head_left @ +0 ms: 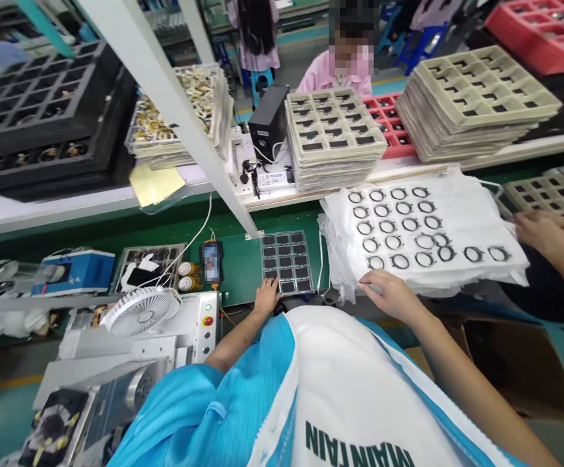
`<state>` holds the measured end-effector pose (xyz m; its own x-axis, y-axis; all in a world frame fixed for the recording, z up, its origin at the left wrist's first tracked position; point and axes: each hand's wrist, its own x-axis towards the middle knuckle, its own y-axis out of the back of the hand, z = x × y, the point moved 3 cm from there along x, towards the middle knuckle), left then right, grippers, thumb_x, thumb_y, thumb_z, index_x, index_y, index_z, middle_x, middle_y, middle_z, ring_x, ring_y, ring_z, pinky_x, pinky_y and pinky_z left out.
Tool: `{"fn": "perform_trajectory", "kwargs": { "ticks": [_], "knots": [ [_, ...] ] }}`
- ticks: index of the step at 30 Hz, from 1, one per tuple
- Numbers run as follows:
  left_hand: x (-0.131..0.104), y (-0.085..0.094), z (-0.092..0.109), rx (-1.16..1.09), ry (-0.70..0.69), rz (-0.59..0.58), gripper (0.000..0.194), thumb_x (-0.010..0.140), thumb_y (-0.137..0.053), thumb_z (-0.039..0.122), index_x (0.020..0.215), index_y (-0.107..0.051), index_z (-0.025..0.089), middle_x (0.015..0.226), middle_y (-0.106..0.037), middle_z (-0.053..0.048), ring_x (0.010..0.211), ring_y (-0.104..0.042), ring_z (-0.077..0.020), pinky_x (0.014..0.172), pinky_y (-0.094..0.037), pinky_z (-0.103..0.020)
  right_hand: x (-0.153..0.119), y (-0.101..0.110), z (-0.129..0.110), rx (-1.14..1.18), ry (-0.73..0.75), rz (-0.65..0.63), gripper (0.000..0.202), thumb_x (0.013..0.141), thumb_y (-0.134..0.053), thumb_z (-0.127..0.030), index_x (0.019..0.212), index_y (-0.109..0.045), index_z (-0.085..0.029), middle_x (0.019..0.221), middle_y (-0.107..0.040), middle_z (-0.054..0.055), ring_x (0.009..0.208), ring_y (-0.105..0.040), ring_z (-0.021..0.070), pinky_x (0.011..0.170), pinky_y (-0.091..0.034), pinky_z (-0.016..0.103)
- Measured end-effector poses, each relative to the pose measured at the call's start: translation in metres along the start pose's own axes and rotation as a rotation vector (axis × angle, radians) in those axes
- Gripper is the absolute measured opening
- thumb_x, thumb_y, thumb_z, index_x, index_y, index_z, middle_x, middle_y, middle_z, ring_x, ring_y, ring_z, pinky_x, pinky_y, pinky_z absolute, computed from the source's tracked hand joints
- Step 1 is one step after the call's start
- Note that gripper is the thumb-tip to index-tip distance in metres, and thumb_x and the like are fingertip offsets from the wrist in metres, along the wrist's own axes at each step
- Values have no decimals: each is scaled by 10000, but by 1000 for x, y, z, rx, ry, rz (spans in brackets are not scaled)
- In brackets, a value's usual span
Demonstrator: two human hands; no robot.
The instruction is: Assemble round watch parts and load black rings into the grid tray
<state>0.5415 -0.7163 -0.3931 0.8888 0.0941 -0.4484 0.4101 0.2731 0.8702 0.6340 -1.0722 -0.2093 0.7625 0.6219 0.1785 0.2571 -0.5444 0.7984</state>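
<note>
My left hand [266,297] is at the near left corner of a clear plastic tray [285,277], its fingers over the edge and gripping it. Dark square pieces sit in the tray's cells. To the right, my right hand [389,296] is at the near edge of a white sheet stack [476,214]. Its thumb and fingers are closed together; a small greyish thing seems to show between them, too small to name. Rows of thin dark rings [393,242] lie on the top sheet, several of them just beyond my right fingers.
Another person's hand [542,232] is at the right, beside a beige tray [554,194]. Stacked beige trays [337,165] and black trays [87,123] line the shelf. A white post [204,139] slants down to the bench. At left are a phone [211,263], cans [189,275] and a fan [143,311].
</note>
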Motion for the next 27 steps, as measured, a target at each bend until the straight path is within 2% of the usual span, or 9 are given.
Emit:
{"fn": "perform_trajectory", "kwargs": {
  "ticks": [5,10,13,16,18,20,22,24,27],
  "knots": [
    [-20,-14,24,-63,102,-13,695,956,-658,289,1604,-418,217,1589,-505,-181,1524,-408,-350,1155,-462,-521,16,10,27,67,105,-76,262,1016,-513,-348,886,-697,-214,871,-753,80,837,-717,244,768,-587,387],
    [-35,-17,29,-180,202,72,758,940,-695,396,1614,-408,200,1690,-395,-149,1609,-274,-302,1304,-268,-490,24,5,56,116,139,-235,340,998,-506,-463,861,-713,-232,879,-752,87,831,-722,263,776,-591,408],
    [-67,26,-3,-286,309,408,657,973,-644,439,1540,-495,143,1638,-459,-190,1584,-332,-307,1307,-268,-475,28,-1,74,139,131,-300,366,975,-509,-516,861,-726,-244,895,-759,83,837,-728,268,779,-592,410],
    [-132,100,-63,-255,474,825,548,992,-612,426,1460,-552,147,1526,-567,-198,1530,-416,-304,1298,-285,-483,32,-5,83,145,120,-338,389,951,-509,-558,860,-731,-251,904,-766,80,848,-729,277,794,-585,420],
    [-178,151,-109,-158,620,942,626,957,-667,448,1487,-511,152,1556,-526,-208,1549,-374,-332,1305,-256,-523,37,-6,83,134,104,-360,406,933,-502,-580,855,-731,-253,907,-770,83,850,-730,286,803,-581,432],
    [-211,193,-152,-68,757,947,787,920,-718,490,1560,-417,145,1660,-395,-210,1609,-242,-349,1319,-211,-520,43,-7,80,123,89,-380,423,913,-491,-592,845,-731,-251,901,-774,88,839,-732,293,801,-581,445],
    [-226,217,-186,-64,817,781,973,834,-809,527,1589,-366,102,1673,-362,-240,1603,-245,-383,1306,-222,-523,50,-9,74,110,85,-407,434,891,-488,-601,840,-735,-247,892,-779,93,818,-733,297,784,-585,454],
    [-228,227,-206,-90,822,618,1047,785,-843,557,1583,-372,68,1619,-441,-259,1545,-364,-386,1271,-294,-485,56,-12,70,87,76,-431,447,875,-489,-615,841,-738,-245,884,-784,96,792,-735,302,759,-588,458],
    [-223,230,-216,-91,802,536,933,784,-823,591,1508,-501,99,1474,-610,-223,1402,-542,-356,1185,-408,-402,61,-16,67,50,45,-456,469,868,-483,-643,849,-744,-254,885,-792,91,774,-742,309,729,-595,459]
  ]
}}
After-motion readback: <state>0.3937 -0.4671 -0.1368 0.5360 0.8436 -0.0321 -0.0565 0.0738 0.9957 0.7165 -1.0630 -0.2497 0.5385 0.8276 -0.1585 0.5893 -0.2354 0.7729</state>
